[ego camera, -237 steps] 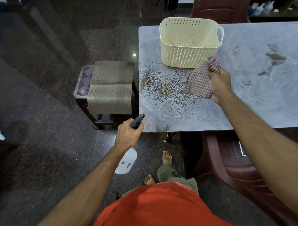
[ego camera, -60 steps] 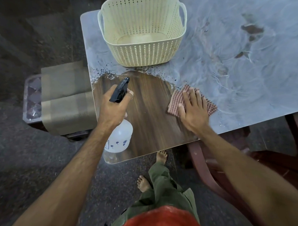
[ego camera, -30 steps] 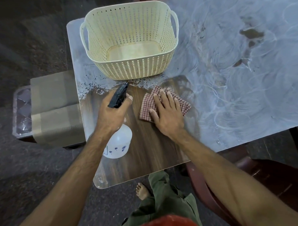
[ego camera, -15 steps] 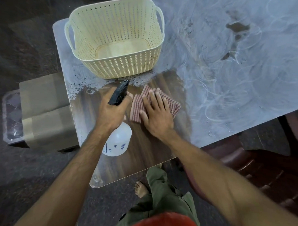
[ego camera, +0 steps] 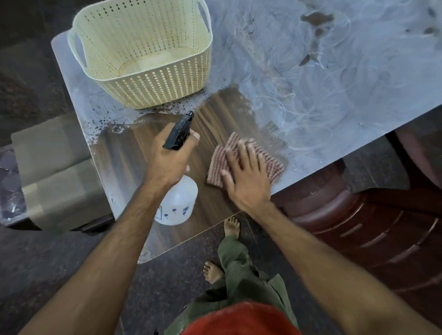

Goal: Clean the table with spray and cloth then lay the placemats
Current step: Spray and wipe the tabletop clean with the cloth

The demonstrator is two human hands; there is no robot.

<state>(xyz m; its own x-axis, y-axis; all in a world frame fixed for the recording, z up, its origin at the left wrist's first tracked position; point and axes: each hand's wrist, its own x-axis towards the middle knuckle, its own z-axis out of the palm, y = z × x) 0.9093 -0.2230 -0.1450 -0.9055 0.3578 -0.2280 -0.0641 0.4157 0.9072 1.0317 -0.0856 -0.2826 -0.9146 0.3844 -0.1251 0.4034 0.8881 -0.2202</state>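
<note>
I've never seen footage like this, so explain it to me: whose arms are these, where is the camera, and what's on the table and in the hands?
The camera sits on a person's head, looking down, so both arms are their own. The left hand has its grip round a spray bottle. The right hand lies flat, pressing a checked cloth on the table. Where it is wiped, brown wood shows; the rest is covered in a pale film. A cream basket stands on the table. Folded placemats wait on a stool beside it.

Orange shirt (ego camera: 239, 324), olive trousers (ego camera: 241, 274), barefoot.
</note>
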